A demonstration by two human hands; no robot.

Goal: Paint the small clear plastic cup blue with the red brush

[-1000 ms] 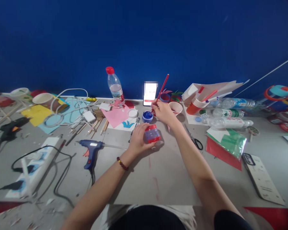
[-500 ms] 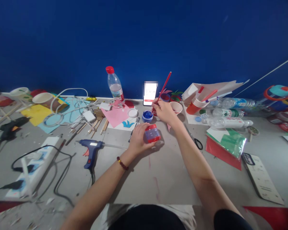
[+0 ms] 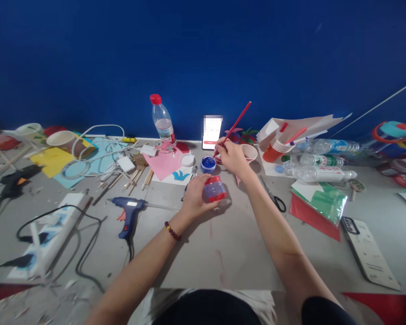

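Paintbrush (image 3: pixel 238 120), red and slim, is pinched between the thumb and fingers of my right hand (image 3: pixel 233 158); its handle slants up to the right, and its lower end dips into a small pot of blue paint (image 3: pixel 208 170). My left hand (image 3: pixel 195 197) is wrapped around a small see-through container (image 3: pixel 215 188) with red at both ends, fingers along its far side and thumb on the near side, just in front of the pot. I wear a beaded bracelet (image 3: pixel 172 231) on that wrist.

Beyond the pot, a lit phone (image 3: pixel 212 132) stands upright by the blue wall (image 3: pixel 203 58). A paper cup (image 3: pixel 249 152) sits partly hidden behind my right hand. To the left of the pot are a white lid (image 3: pixel 187 160), pink paper (image 3: pixel 160 166) and a blue cutout (image 3: pixel 180 176), with a red-capped bottle (image 3: pixel 164 127) behind them. Near my left forearm, a blue glue gun (image 3: pixel 131 211) lies on the grey counter (image 3: pixel 243 253); farther left is a white power strip (image 3: pixel 50 239). Scissors (image 3: pixel 278 201) rest beside my right forearm. Farther right are stacked cups (image 3: pixel 273 152) holding pens, clear bottles (image 3: pixel 325 174) on their sides, and a green packet (image 3: pixel 328 203) overlapping a red sheet (image 3: pixel 309 219).
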